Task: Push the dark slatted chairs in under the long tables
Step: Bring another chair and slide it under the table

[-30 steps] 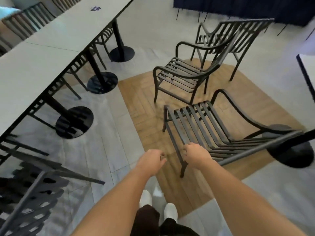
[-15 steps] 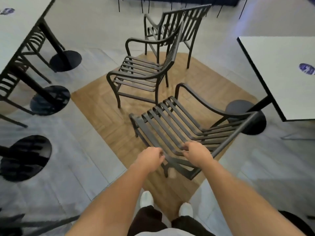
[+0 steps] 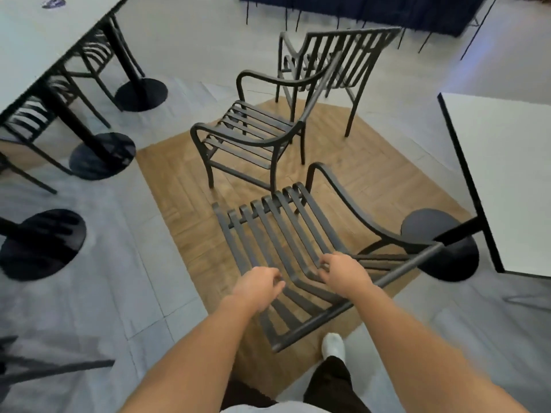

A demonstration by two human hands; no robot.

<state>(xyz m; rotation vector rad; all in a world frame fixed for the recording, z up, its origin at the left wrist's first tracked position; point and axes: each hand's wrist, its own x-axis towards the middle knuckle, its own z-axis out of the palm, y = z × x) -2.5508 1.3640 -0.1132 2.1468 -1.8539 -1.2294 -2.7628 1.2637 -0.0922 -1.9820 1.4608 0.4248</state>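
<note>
A dark slatted chair (image 3: 277, 231) stands right in front of me, its seat pointing away and its backrest toward me. My left hand (image 3: 258, 289) curls its fingers around the backrest slats on the left side. My right hand (image 3: 343, 271) grips the slats near the top rail on the right. Two more dark slatted chairs stand beyond on the wooden floor patch: a near one (image 3: 247, 135) and a far one (image 3: 337, 64). A long white table (image 3: 38, 46) runs along the left, and another white table (image 3: 501, 174) is at the right.
Round black table bases (image 3: 103, 156) line the floor at left, with chairs tucked under that table. Another black base (image 3: 441, 245) sits under the right table, close to the held chair. My white-socked foot (image 3: 334, 344) is below the chair. Dark drapery hangs at the back.
My view has swung right then back left a little. The held chair has turned with me toward the right table, and my hands have stayed on its backrest.
</note>
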